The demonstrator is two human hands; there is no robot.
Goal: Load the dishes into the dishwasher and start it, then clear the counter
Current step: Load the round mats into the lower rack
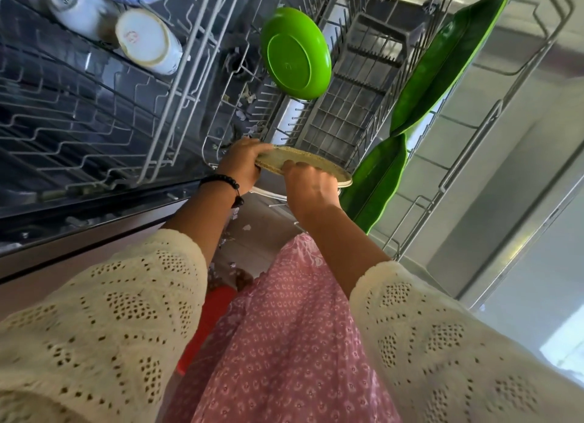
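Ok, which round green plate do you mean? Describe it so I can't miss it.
Start at the lower rack of the open dishwasher. The round green plate stands on edge among the tines, underside toward the camera. Unlike the leaf-shaped green platters along the rack's right side, it is a plain circle.

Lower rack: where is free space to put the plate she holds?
Free tines lie between the green plate and both hands gripping the speckled plate. The right edge is crowded by two leaf-shaped trays.

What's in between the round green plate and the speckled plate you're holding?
In the head view, only bare rack tines and a few food scraps lie between the round green plate and the speckled plate.
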